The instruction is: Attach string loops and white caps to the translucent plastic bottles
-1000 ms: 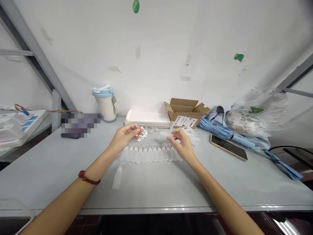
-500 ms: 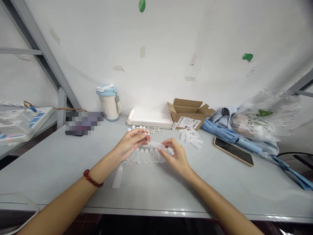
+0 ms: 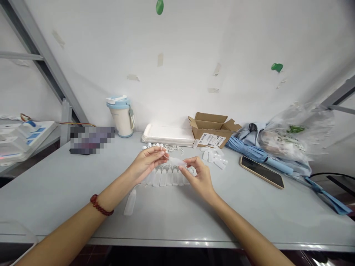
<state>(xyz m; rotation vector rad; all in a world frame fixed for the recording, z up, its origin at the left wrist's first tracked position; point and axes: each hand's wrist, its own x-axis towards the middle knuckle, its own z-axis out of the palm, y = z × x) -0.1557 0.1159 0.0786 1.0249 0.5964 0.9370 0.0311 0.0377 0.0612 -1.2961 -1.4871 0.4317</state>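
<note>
Between thumb and fingers, my right hand (image 3: 201, 179) grips one end of a small translucent white plastic sleeve (image 3: 176, 162). My left hand (image 3: 148, 162), at the sleeve's other end, pinches a thin white cord (image 3: 166, 154); its fingertips partly hide how cord and sleeve meet. Under both hands lies a row of similar sleeves (image 3: 168, 178) side by side, with white cords at their tops. One more sleeve (image 3: 129, 203) with a cord lies apart, nearer the table's front edge. Loose white cords (image 3: 175, 148) and small white pieces (image 3: 149, 145) lie just behind my hands.
Several loose translucent pieces (image 3: 211, 155) lie before an open cardboard box (image 3: 212, 127). Behind are a white stack (image 3: 169, 135) and a cup (image 3: 120, 116). A phone (image 3: 262, 171), blue umbrella (image 3: 246, 149) and plastic bag (image 3: 291, 136) sit right; a blurred dark item (image 3: 91, 140) left.
The whole view has shifted slightly. The sleeve and the cord remain in my hands, and the cord now sits closer to the sleeve's left end.
</note>
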